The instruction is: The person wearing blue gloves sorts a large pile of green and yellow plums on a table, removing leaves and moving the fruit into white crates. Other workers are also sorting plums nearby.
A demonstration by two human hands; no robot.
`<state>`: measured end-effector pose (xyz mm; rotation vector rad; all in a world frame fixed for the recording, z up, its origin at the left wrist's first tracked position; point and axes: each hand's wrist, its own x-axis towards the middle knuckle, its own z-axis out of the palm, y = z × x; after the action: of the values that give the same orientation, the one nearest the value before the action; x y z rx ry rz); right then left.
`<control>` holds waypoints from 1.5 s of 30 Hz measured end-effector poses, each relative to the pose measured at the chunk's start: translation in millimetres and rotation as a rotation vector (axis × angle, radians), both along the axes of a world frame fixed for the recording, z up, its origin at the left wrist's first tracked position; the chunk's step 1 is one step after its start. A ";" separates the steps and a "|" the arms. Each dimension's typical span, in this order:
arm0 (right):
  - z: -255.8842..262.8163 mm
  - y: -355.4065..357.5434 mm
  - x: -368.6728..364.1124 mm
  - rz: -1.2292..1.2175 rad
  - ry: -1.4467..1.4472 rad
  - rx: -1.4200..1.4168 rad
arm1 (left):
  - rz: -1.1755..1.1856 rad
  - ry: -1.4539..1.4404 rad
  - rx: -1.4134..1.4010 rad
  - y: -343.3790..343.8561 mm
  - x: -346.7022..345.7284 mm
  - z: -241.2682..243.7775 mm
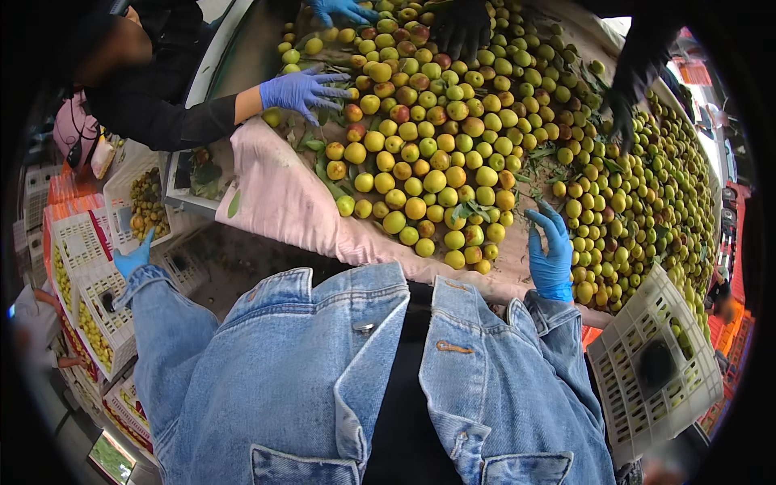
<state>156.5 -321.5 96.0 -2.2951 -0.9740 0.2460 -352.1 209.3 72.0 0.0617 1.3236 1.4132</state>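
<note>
My left hand [133, 256], in a blue disposable glove, is stretched out to the left by a white plastic crate [138, 200] that holds some yellow-brown fruit. Its fingers look spread, with no fruit seen in them. My right hand [550, 251], gloved in the same blue, is over the pink cloth [357, 233] near the table's front edge, fingers apart and slightly curled. It lies between two spreads of round green and yellow fruit [434, 181], some with reddish-brown patches. Green leaves [471, 211] lie among the fruit.
A co-worker's purple-gloved hand [306, 93] touches the fruit at the left; another blue glove [342, 11] and dark-gloved hands [464, 30] are at the far side. A white crate [655, 364] stands tilted at the right. More fruit-filled crates [100, 303] stand at the lower left.
</note>
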 end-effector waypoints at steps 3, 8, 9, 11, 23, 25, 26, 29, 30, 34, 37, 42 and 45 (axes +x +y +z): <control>-10.8 -8.1 0.9 -0.001 -0.090 -0.131 | -0.038 0.139 0.023 73.8 -104.7 -48.9; -49.4 -17.3 -6.6 -0.070 0.323 -0.648 | -0.356 0.240 0.257 1.8 47.5 -38.2; -56.2 -12.7 -9.1 -0.025 0.366 -0.721 | -0.438 0.183 0.254 -15.5 83.7 -35.4; -75.1 1.8 -24.0 0.034 0.320 -0.670 | -0.666 0.144 0.377 -56.9 151.3 -17.7; -69.1 41.3 -39.8 -0.114 0.516 -0.137 | -2.231 1.167 1.213 -277.0 381.2 -56.9; -67.4 36.7 -42.1 -0.076 0.438 0.040 | -2.215 1.325 1.244 -288.7 392.4 -72.3; -58.6 29.0 -41.2 -0.070 0.388 0.029 | -2.093 1.385 1.311 -290.4 394.9 -83.0; -32.8 -4.6 -23.6 -0.184 0.167 -0.073 | -1.791 1.431 1.494 -285.2 422.2 -95.7; -31.9 -16.8 -18.9 -0.235 0.069 -0.120 | -1.774 1.337 1.426 -285.4 434.3 -97.5; -52.1 -61.4 -13.9 -0.395 -0.063 -0.345 | -1.578 0.859 1.342 -283.3 490.0 -131.2; -69.2 -75.1 -15.2 -0.472 -0.059 -0.416 | -1.509 0.555 1.115 -275.8 525.1 -156.3; -60.5 -77.9 -9.0 -0.567 0.099 -0.565 | -1.613 0.763 0.924 -284.6 532.7 -149.7; -69.5 -82.6 -6.8 -0.623 0.177 -0.527 | -1.670 0.798 0.900 -284.1 533.2 -143.8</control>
<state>149.7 -404.1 26.5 -2.8561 -0.0689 0.4666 181.1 -74.8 -71.8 1.9645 0.5648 0.2845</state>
